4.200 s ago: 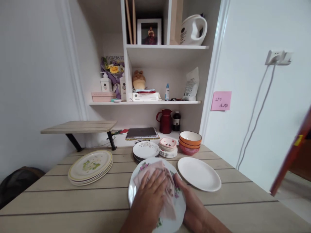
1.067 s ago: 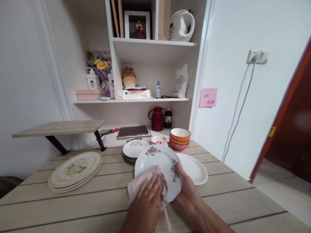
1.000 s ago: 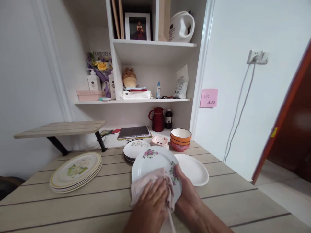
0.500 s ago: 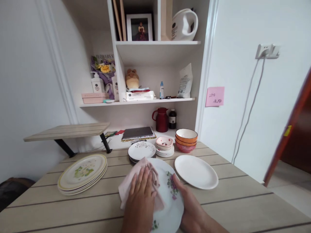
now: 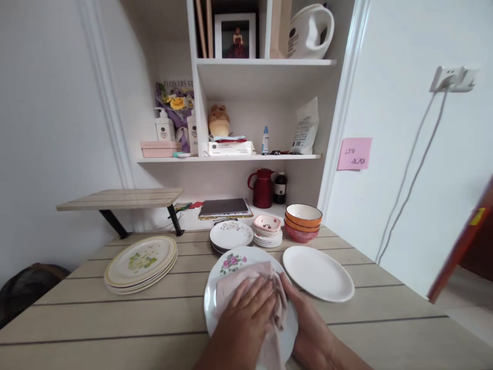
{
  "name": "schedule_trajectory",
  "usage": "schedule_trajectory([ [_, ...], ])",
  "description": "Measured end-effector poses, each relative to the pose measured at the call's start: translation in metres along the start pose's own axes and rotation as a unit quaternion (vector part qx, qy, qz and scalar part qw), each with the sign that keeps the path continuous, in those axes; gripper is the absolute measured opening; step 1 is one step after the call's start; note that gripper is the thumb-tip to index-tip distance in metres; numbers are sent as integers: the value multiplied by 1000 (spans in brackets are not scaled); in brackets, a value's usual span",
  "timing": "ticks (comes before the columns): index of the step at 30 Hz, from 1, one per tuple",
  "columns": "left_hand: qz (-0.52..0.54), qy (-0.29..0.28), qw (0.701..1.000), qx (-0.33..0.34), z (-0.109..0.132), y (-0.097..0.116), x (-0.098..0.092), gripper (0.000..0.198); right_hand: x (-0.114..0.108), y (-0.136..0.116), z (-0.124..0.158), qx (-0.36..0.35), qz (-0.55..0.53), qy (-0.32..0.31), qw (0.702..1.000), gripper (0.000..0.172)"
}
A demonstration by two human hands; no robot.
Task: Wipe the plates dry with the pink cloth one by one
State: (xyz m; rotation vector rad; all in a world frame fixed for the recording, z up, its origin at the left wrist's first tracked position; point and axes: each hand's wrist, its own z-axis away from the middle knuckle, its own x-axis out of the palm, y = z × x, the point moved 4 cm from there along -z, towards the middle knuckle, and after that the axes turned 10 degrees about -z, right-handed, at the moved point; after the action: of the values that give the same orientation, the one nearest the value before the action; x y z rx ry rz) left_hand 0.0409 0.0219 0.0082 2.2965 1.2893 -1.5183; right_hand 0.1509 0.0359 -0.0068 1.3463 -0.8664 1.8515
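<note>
A white plate with pink flowers (image 5: 227,267) is held over the near middle of the wooden table (image 5: 115,313). My left hand (image 5: 246,321) presses a pink cloth (image 5: 246,280) flat on the plate's face. My right hand (image 5: 308,329) grips the plate's right rim, thumb on top. The plate's near part is hidden under cloth and hands.
A plain white oval plate (image 5: 318,272) lies just right. A stack of yellow-rimmed plates (image 5: 140,262) sits left. Behind are small plates (image 5: 231,236), saucers with a pink dish (image 5: 267,231) and orange bowls (image 5: 303,222). A low shelf (image 5: 119,198) stands back left.
The cloth and my left hand slid from the plate's left side to its middle. The plate has tilted and shifted between frames, and my view swung a little to the left.
</note>
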Motion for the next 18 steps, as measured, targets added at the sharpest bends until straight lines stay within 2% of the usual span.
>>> schedule_trajectory([
  [6,-59,40,983,-168,4,-18,4,59,4,6,-2,2,15,-20,1000,49],
  [9,-104,60,972,-202,8,-19,12,54,1,1,-4,-20,20,-15,999,50],
  [14,-137,82,976,-150,10,-12,20,50,-1,-9,-6,-64,18,-29,997,47],
  [18,-83,41,994,-57,7,-1,15,60,-2,-12,-3,-61,34,-20,997,47],
])
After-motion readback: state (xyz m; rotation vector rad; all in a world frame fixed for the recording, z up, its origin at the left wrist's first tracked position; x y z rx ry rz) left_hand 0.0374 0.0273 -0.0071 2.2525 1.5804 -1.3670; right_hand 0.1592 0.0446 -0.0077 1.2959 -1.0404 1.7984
